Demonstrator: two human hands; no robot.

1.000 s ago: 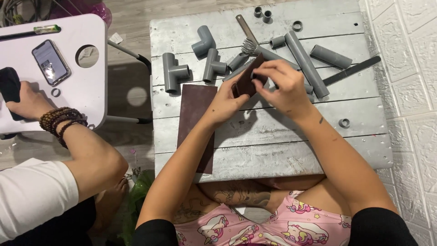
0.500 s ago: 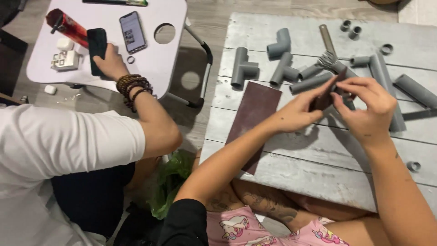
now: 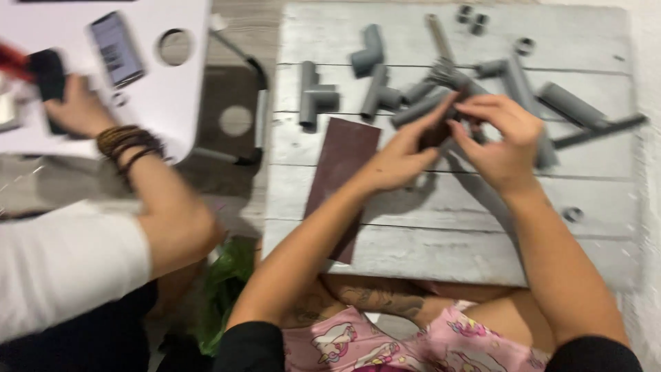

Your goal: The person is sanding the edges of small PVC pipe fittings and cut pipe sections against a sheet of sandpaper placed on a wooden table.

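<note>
Sandpaper sheet (image 3: 339, 180) lies on the board (image 3: 447, 227), pipe fittings (image 3: 313, 96) behind it, side table (image 3: 165, 89) left.

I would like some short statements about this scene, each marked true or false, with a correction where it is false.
1. The left hand and right hand meet over the grey wooden board. True.
2. A large dark brown sheet lies flat on the board, left of the hands. True.
3. The grey pipe fittings lie on the white table. False: they lie on the grey board, beyond the sheet.
4. Both hands are empty. False: they pinch a small dark piece between them, though blur hides its details.
5. Another person's hand with beaded bracelets rests on the white table. True.
6. The phone lies on the grey board. False: it lies on the white table.
</note>
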